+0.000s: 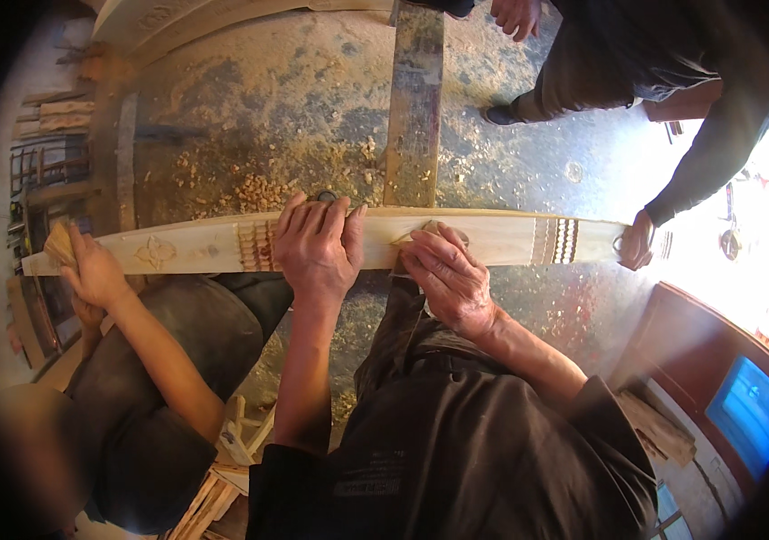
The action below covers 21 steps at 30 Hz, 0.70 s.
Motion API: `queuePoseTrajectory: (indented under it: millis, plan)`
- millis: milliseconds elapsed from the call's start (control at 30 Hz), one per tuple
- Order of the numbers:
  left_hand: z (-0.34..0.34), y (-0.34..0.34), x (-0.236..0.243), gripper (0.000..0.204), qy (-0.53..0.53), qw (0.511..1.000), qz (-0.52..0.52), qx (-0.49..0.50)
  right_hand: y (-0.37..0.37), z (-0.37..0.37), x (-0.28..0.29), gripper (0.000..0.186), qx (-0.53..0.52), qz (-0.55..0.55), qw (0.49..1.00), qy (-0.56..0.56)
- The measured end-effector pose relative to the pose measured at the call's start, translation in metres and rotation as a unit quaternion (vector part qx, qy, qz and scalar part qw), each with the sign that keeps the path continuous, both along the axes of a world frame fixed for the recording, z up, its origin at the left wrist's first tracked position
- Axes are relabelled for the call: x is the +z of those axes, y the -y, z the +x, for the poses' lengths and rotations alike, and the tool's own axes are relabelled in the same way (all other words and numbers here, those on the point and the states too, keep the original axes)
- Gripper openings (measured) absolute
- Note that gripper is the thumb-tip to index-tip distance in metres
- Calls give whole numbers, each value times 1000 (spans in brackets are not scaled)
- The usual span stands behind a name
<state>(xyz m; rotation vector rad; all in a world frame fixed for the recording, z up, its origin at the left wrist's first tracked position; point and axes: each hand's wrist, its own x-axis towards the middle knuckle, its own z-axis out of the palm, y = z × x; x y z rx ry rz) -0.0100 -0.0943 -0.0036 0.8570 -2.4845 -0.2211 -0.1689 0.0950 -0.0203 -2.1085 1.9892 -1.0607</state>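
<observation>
A long pale wooden board [511, 238] with carved rows of beads and a flower motif runs across the view in front of me. My left hand [317, 247] lies over the board beside a carved band, its fingers curled over the far edge. Right of it, my right hand [453, 281] is closed and pressed to the board's plain middle. A tan piece that looks like sandpaper [459, 236] shows partly from under its fingers; the rest is hidden.
At the left, a seated co-worker's hand [101, 277] holds a tan block-like piece [61, 244] on the board. Another co-worker's hand [637, 241] grips the right end. A wooden beam [414, 108] lies beyond, over a floor with wood shavings [267, 191]. Wood scraps [209, 504] lie lower left.
</observation>
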Motion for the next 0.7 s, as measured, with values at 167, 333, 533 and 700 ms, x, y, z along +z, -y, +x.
queuePoseTrajectory:
  millis: [167, 333, 533, 700]
  plan:
    - [1, 0, -1, 22, -4, 1000, -6, 5, 8, 9, 8, 44, -9, 11, 1000, 10]
    - [0, 1, 2, 23, -17, 1000, -10, -2, -7, 3, 2, 44, -21, 14, 999, 28]
    - [4, 1, 1, 23, -6, 1000, -7, -5, 8, 8, 12, 44, -9, 33, 999, 14]
    - [0, 1, 1, 23, -23, 1000, -10, -10, -5, 9, 6, 44, -36, 28, 999, 12]
